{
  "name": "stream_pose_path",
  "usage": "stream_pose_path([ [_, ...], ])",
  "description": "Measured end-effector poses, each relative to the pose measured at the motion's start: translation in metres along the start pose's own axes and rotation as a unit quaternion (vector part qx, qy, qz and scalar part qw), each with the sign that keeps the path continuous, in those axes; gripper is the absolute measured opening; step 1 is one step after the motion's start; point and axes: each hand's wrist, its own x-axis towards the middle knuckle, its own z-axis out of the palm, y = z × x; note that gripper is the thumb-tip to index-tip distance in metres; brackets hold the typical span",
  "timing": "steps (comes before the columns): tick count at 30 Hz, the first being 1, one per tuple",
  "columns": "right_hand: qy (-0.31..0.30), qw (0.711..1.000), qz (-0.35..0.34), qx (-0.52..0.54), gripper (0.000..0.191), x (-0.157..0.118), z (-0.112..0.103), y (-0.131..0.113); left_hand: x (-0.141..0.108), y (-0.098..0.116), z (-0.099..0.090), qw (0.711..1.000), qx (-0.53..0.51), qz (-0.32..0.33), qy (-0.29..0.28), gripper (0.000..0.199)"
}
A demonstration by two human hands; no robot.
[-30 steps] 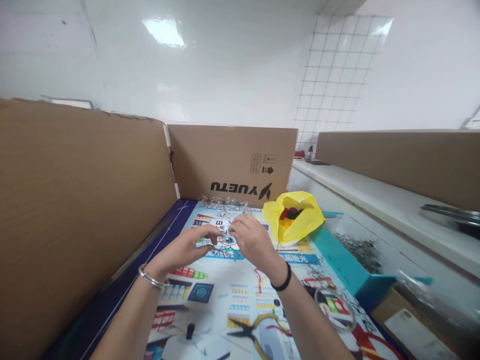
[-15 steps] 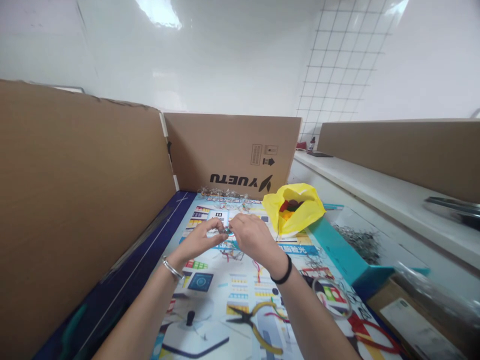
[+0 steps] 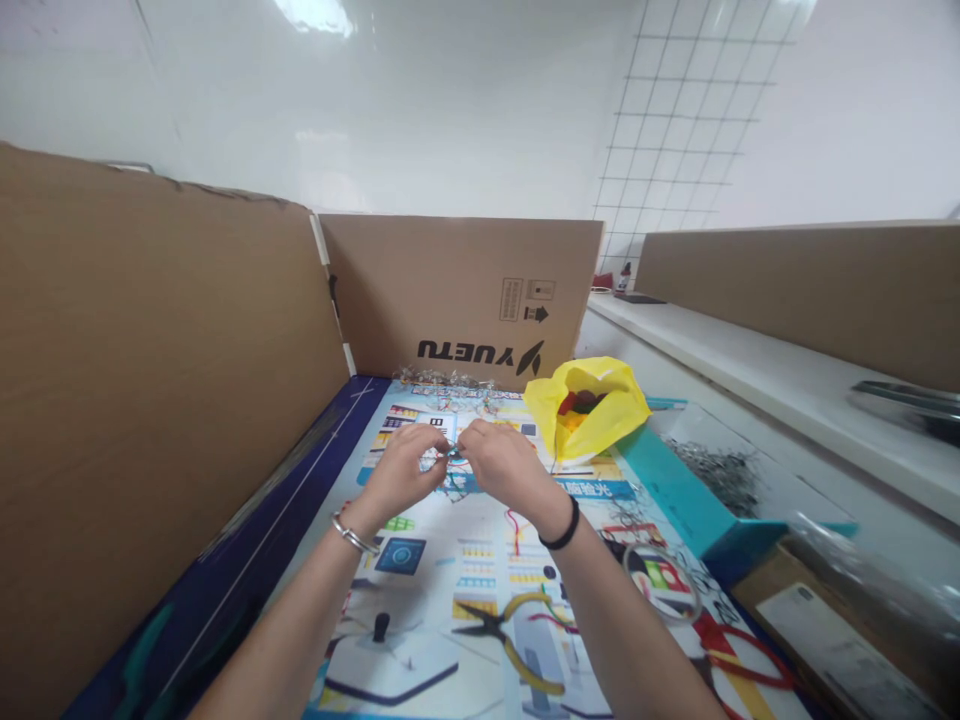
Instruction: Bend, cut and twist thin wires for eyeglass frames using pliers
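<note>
My left hand (image 3: 409, 465) is closed in a pinch, thumb and index finger meeting on a small thin wire piece (image 3: 452, 454) with a bluish tint. From the other side, the fingertips of my right hand (image 3: 502, 462) close on the same piece, its fingers bent and partly hiding it. Both hands are raised over the printed sheet on the table. Below them, more tangled wire bits (image 3: 456, 490) lie on the sheet. Nearer to me are pliers (image 3: 504, 632) with yellow handles, their jaws apart. Exact details of the held piece are too small to make out.
A yellow bag (image 3: 615, 405) with coloured contents stands at right, beside a teal box (image 3: 671, 495) of metal wire bits. Red-handled scissors (image 3: 750, 655) and a clear ring-shaped roll (image 3: 664, 585) lie near my right forearm. Cardboard walls (image 3: 450, 270) border the back and left.
Both hands stay together on the small wire piece. My left hand has turned slightly, its fingers curling more. The view has shifted a little.
</note>
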Motion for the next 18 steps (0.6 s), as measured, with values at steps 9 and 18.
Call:
stream_pose_path([
  [9,-0.024,0.999,0.008,0.031,0.014,0.0,0.001,0.004,-0.001,-0.004,0.003,0.999,0.026,0.016,0.022,0.009],
  [18,0.002,0.997,0.077,0.023,0.023,-0.015,-0.003,-0.006,0.002,-0.009,-0.001,0.999,-0.016,0.007,0.039,0.009],
])
